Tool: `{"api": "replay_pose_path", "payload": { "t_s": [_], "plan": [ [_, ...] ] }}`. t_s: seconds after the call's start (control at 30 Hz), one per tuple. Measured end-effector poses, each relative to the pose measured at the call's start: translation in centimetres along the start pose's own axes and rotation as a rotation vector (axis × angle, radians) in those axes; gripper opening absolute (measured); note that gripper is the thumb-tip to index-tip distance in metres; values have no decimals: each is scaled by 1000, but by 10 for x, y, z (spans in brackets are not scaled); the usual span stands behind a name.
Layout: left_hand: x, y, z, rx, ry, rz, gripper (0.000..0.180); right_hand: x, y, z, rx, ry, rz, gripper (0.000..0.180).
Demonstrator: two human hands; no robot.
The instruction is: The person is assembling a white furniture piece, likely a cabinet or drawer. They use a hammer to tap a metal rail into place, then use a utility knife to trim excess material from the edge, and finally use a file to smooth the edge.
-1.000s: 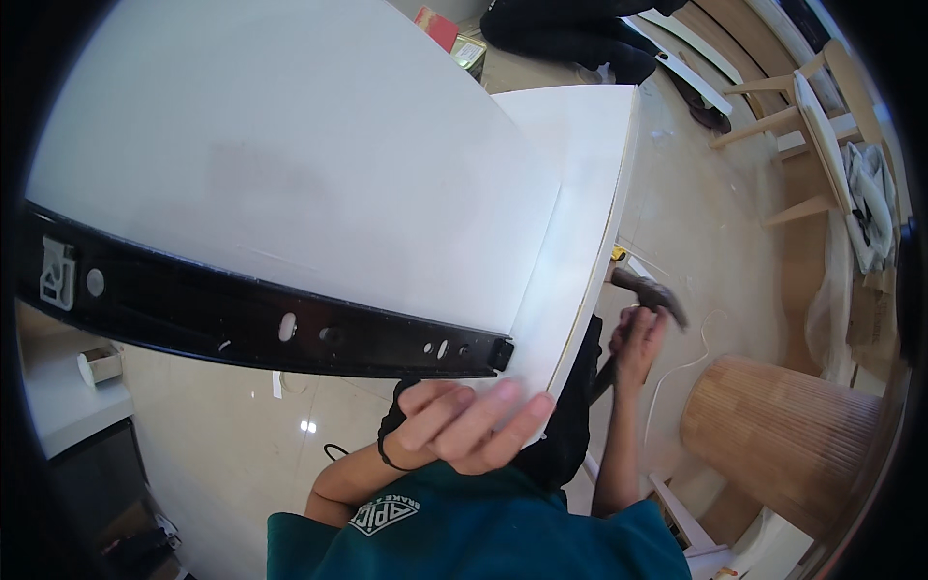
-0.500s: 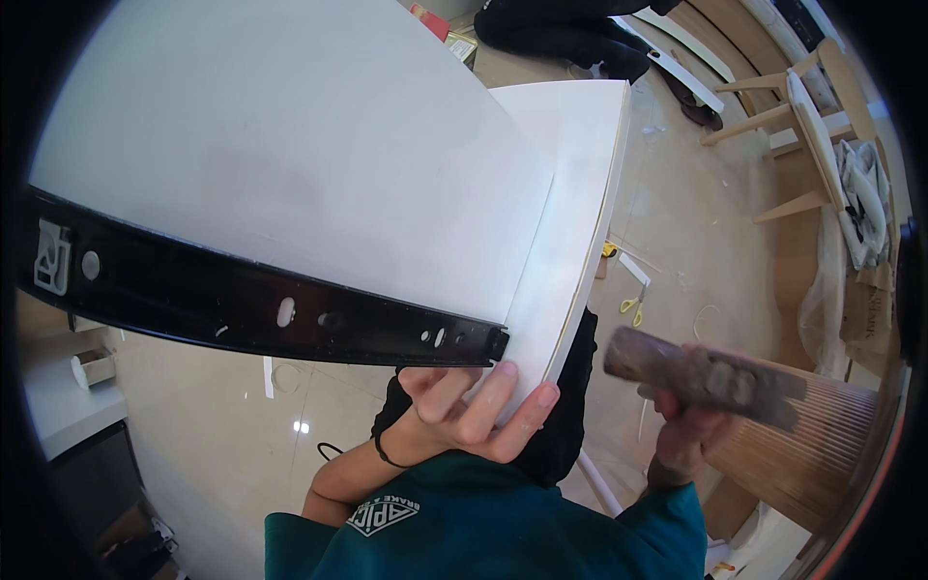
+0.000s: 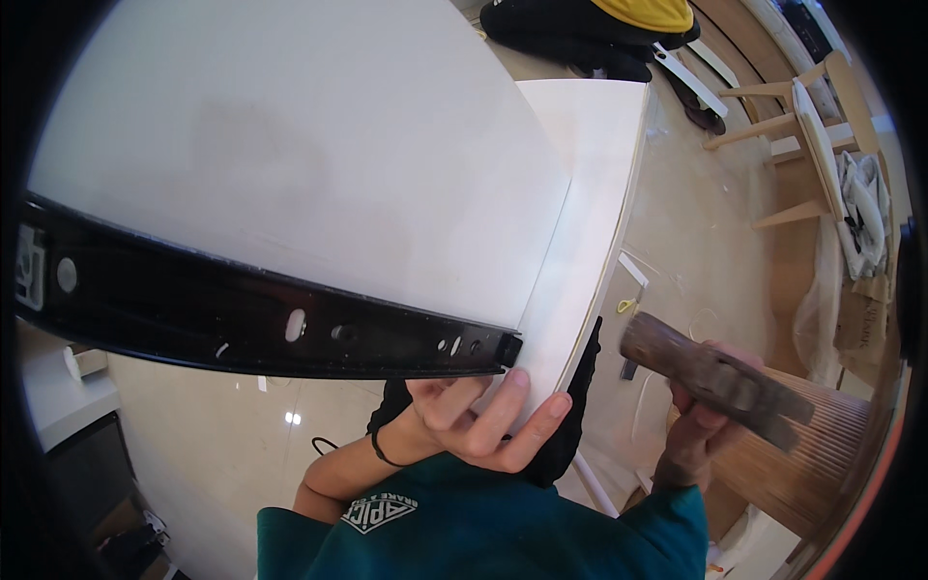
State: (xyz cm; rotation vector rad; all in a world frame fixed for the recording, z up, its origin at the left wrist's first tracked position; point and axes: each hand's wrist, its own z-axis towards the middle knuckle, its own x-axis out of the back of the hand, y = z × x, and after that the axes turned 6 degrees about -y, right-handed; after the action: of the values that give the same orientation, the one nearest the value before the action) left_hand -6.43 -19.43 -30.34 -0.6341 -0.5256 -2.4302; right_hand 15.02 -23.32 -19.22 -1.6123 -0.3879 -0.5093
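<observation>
A large white panel [image 3: 319, 145] stands before me, with a narrower white board [image 3: 590, 184] joined to it at an angle on the right. Along the panel's near edge runs a black metal drawer slide [image 3: 242, 309] with slots and holes. My left hand [image 3: 483, 416] grips the lower corner of the narrower board, just beneath the slide's right end. Away from the boards, on the right, my right hand [image 3: 701, 425] is closed round a hammer. The worn brown head of the hammer [image 3: 715, 377] faces up at me; its handle is hidden.
Yellow-handled scissors [image 3: 626, 305] lie on the tiled floor beyond the boards. A person in black trousers [image 3: 570, 39] and a yellow top is on the floor at the far side. A wooden chair [image 3: 817, 135] and a ribbed wooden panel [image 3: 822, 425] stand at right.
The boards and slide appear slightly farther right and lower. The hammer head has tilted more, staying off the boards. More of the other person's yellow top shows.
</observation>
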Motion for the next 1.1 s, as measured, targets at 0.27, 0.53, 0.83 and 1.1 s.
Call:
{"api": "replay_pose_path", "payload": {
  "t_s": [0.27, 0.53, 0.83, 1.1],
  "plan": [
    [-2, -9, -9, -41, 105, -230, 31, -6, 24, -16, 129, -56, -407, 55],
    [-4, -10, -11, -33, 150, -255, 28, 3, 19, -21, 203, -132, -285, 51],
    [-3, -11, -7, -10, 144, -269, 28, -12, -1, 10, 686, -242, -236, 25],
    [-7, -16, -7, -23, 159, -280, 29, -13, 2, 7, 709, -298, -353, 29]
  ]
}}
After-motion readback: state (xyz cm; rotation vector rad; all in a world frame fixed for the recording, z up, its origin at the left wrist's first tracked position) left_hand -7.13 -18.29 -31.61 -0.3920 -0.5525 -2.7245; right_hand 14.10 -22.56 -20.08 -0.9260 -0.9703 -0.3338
